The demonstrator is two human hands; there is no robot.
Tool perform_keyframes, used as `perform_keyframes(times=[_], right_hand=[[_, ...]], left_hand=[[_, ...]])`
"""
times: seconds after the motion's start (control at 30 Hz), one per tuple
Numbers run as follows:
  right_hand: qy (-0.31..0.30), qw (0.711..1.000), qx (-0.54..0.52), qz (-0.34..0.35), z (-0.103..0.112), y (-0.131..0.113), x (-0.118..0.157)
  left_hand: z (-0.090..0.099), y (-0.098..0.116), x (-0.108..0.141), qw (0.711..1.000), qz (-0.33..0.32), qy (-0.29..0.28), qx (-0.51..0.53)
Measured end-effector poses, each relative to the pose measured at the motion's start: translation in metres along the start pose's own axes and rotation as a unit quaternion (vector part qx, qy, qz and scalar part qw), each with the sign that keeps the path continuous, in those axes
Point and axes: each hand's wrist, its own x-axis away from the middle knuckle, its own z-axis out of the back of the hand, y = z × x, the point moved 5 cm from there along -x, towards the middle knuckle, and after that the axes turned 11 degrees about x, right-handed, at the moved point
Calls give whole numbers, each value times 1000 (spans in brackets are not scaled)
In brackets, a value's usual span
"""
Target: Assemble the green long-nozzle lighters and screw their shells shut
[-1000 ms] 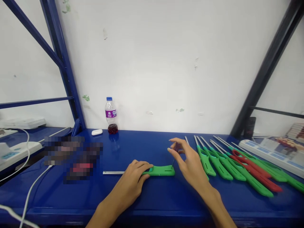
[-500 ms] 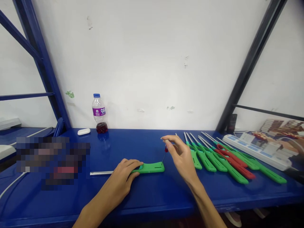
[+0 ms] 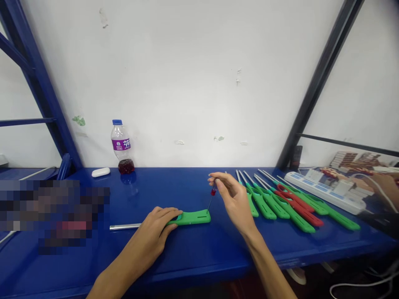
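Note:
A green long-necked lighter (image 3: pixel 193 218) lies on the blue table with its metal tube pointing left. Over its middle, my left hand (image 3: pixel 157 228) is closed, pressing it to the tabletop and hiding the trigger area in part. My right hand (image 3: pixel 235 199) pinches a small screwdriver (image 3: pixel 213 192) with a red and clear handle. The screwdriver leans slightly, and its tip meets the handle's right end, near a dark slot. Fingers of the right hand cover the top of the screwdriver handle.
To the right lie several green lighters (image 3: pixel 264 203) and red lighters (image 3: pixel 301 205), tubes pointing away. Behind them is a white power strip (image 3: pixel 324 193). A drink bottle (image 3: pixel 121 147) and a white case (image 3: pixel 100 172) stand at the back left. A blurred patch covers the left side.
The view has shifted slightly to the right, so things appear further left. My right fingers have changed position around the screwdriver handle; its tip stays on the lighter.

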Motion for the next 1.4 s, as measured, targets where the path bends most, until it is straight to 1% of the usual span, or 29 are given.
perform_keyframes(times=[0.17,0.3,0.43,0.57,0.7,0.83,1.0,1.13,1.27,1.4], right_hand=[[40,999,9,-2,4,0,0],[22,1000,-6,-14,1,2,0],[41,999,12,-12,2,3,1],[36,999,6,-16,2,4,0],[66,997,34,-8,5,4,0],[42,999,23,-8,3,4,-1],[59,998,31,-6,5,4,0],[44,999,20,-11,3,5,0],[56,998,31,1,4,3,1],[38,999,3,-2,1,2,1]], left_hand=[[1,0,0,1000,-10,7,3],[2,2,0,1000,-18,15,-6],[2,2,0,999,-24,18,-15],[2,2,0,999,-30,18,-19],[1,1,0,999,-33,20,-15],[1,0,0,1000,-26,15,-8],[1,1,0,1000,-19,9,-3],[2,2,0,1000,-20,11,-6],[1,1,0,1000,-23,9,-9],[2,0,0,999,-31,15,-18]])
